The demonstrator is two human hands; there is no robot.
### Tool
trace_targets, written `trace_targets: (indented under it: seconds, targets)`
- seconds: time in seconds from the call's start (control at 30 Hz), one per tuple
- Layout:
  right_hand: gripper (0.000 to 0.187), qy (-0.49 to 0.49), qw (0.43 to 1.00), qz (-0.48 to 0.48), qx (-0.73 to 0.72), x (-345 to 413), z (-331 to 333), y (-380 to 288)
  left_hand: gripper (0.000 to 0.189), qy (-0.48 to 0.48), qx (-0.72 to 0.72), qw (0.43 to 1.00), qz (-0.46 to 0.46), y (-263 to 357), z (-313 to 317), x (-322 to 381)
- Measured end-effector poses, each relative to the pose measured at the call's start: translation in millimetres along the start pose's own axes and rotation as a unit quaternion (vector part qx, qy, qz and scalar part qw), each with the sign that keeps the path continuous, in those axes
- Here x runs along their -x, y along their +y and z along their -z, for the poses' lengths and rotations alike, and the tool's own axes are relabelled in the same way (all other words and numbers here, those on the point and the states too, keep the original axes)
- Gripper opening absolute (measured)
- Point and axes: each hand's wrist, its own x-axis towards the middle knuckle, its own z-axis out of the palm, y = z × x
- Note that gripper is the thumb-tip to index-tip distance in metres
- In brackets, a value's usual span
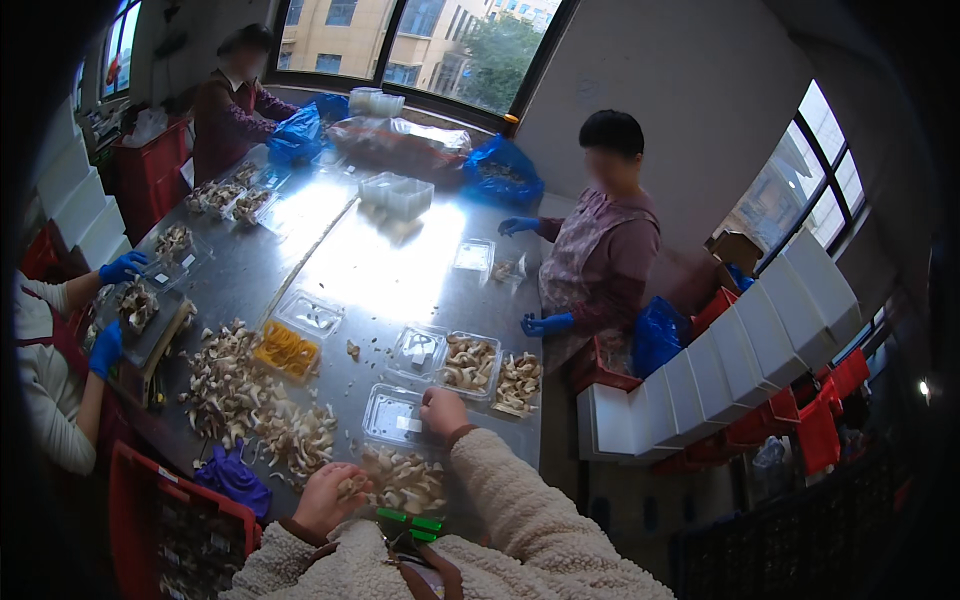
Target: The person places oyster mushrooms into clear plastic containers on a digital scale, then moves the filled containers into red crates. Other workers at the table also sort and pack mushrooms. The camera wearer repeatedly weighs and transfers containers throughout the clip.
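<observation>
My left hand (330, 495) holds a small clump of mushrooms at the near edge of the metal table (375, 345). Just right of it lies a clear plastic box filled with mushrooms (401, 480). My right hand (442, 411), its fingers curled, is at the right side of an empty clear plastic lid (391, 416) with a white label; whether it grips anything is hidden. Beyond it are an open clamshell of mushrooms (471, 364) and another filled box (517, 382). A large loose heap of mushrooms (232, 382) spreads to the left, beside a box of yellow rubber bands (286, 351).
A gloved co-worker (600, 225) stands at the right edge, another (240, 105) at the far left; a third person's gloved hands (109, 349) hold a mushroom box at left. Near my left are a purple glove (234, 480) and red crate (184, 487). White foam boxes (720, 367) stand right.
</observation>
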Motion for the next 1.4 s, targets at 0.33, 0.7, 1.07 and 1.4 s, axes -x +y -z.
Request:
trace_targets:
  seconds: [0.33,0.7,1.07,1.4]
  targets:
    - [0.013,-0.148,0.929,0.273,-0.202,100,50,-137,0.051,-0.226,0.121,0.961,0.1,4,-18,-2]
    - [0.015,-0.039,0.938,0.221,-0.264,148,56,-135,0.038,-0.211,0.188,0.957,0.064,11,-12,-3]
    - [0.012,0.142,0.881,-0.109,-0.439,216,56,-53,0.03,-0.149,0.185,0.97,-0.05,20,37,14]
    - [0.02,0.118,0.868,-0.182,-0.446,243,36,-51,0.018,-0.002,0.226,0.974,0.009,-6,65,-7]
